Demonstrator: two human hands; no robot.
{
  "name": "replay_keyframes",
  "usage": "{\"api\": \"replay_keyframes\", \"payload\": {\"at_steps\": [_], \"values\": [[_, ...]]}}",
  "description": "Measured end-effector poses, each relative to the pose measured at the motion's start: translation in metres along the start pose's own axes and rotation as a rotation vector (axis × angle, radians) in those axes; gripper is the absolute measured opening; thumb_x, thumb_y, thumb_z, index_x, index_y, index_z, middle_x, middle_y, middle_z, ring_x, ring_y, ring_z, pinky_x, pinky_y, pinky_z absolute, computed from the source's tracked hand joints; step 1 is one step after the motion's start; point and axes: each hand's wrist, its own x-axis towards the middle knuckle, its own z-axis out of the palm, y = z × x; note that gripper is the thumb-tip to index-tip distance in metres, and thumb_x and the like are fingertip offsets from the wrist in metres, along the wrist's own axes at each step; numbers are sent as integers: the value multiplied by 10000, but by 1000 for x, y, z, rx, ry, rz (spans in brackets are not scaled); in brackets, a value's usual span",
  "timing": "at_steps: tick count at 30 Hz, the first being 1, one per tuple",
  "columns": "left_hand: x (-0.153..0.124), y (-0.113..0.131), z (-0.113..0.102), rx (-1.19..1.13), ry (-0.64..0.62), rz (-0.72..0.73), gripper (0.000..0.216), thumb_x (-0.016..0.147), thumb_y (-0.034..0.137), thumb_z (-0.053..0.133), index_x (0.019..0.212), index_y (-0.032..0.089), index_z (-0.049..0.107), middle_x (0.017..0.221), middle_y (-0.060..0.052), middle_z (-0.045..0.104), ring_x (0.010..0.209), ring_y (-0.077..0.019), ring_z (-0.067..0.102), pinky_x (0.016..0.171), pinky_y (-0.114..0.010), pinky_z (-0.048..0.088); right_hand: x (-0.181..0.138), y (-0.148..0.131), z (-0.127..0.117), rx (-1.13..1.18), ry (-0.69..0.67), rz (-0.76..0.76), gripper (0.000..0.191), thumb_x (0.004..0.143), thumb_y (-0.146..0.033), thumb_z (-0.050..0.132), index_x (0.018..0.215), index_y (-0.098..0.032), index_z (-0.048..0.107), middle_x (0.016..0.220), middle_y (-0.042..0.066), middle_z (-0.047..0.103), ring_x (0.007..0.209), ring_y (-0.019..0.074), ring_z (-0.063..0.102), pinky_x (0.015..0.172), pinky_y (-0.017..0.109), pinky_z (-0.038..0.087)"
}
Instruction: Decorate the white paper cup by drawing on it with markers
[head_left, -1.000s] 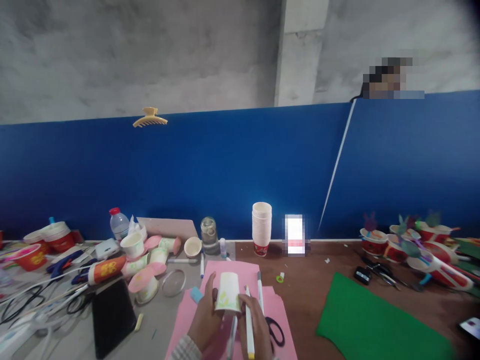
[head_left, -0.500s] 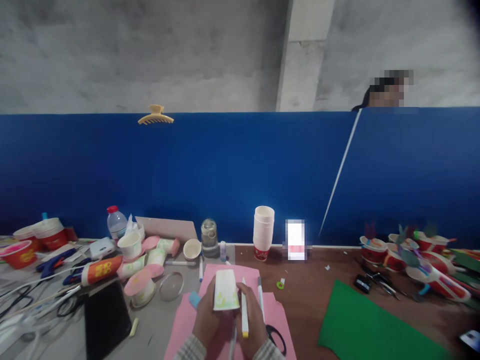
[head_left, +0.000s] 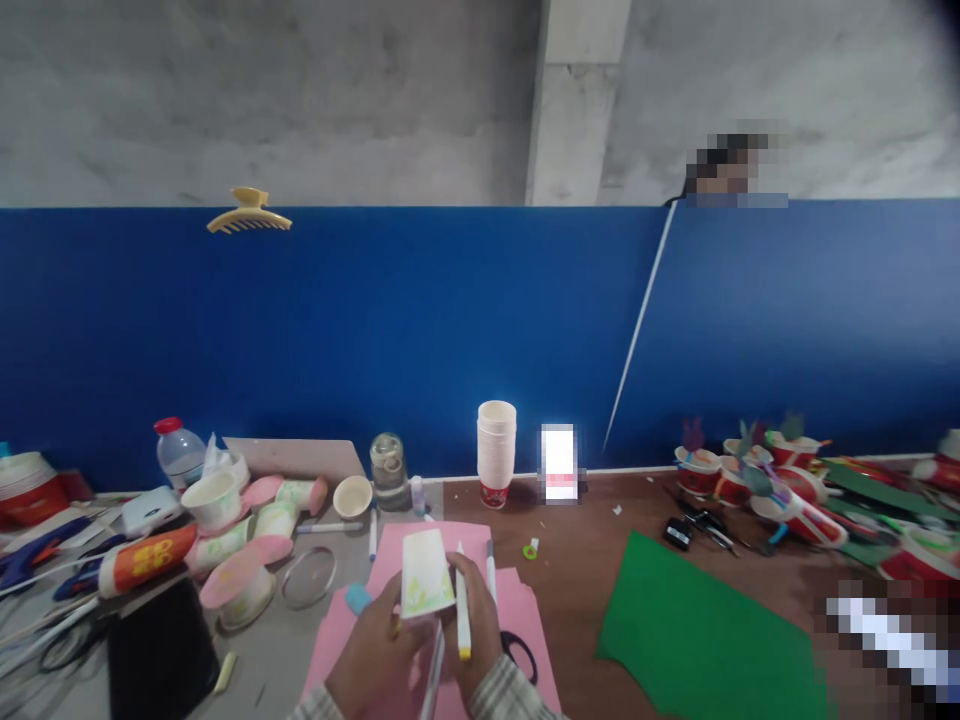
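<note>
- The left hand (head_left: 379, 655) grips a white upside-down paper cup with green marks (head_left: 426, 587) from below, above the pink paper sheet (head_left: 517, 622) lying on the counter (head_left: 600, 540).
- The right hand (head_left: 474, 640) touches the cup's right side, fingers closed on a white marker with a yellow tip (head_left: 462, 612).
- Black-handled scissors (head_left: 520, 652) lie on the sheet just right of that hand.
- A green felt sheet (head_left: 697, 640) lies further right.
- A tall stack of white paper cups (head_left: 496, 452) stands against the blue partition (head_left: 420, 330).
</note>
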Motion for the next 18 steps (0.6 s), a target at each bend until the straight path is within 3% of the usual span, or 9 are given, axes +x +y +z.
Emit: {"api": "replay_keyframes", "payload": {"at_steps": [5, 10, 14, 18], "values": [[-4, 30, 8, 91, -32, 90, 467, 513, 275, 691, 967, 212, 600, 988, -100, 696, 924, -343, 579, 799, -397, 487, 18, -26, -18, -58, -123, -96, 408, 637, -96, 606, 1011, -256, 583, 813, 0, 663, 726, 210, 654, 654, 271, 540], [6, 51, 14, 144, 90, 202, 344, 507, 265, 679, 841, 192, 643, 843, -78, 714, 818, -318, 592, 737, -402, 496, 35, -40, -23, -70, -147, -176, 394, 681, -135, 596, 1059, -240, 553, 871, 25, 646, 793, 217, 636, 694, 292, 521], [20, 48, 17, 97, 198, 220, 130, 485, 178, 612, 612, 157, 627, 532, -29, 644, 533, -233, 540, 536, -362, 483, 39, -33, -11, -73, -72, -150, 471, 607, -32, 576, 1030, -236, 563, 816, 11, 641, 695, 203, 642, 608, 275, 531], [27, 29, 20, -7, 258, 122, 23, 459, 174, 578, 463, 158, 595, 396, -2, 567, 435, -206, 493, 464, -347, 440, 29, -18, -1, -81, -49, -117, 481, 585, 10, 515, 993, -237, 574, 751, -2, 642, 587, 188, 636, 495, 247, 521]]}}
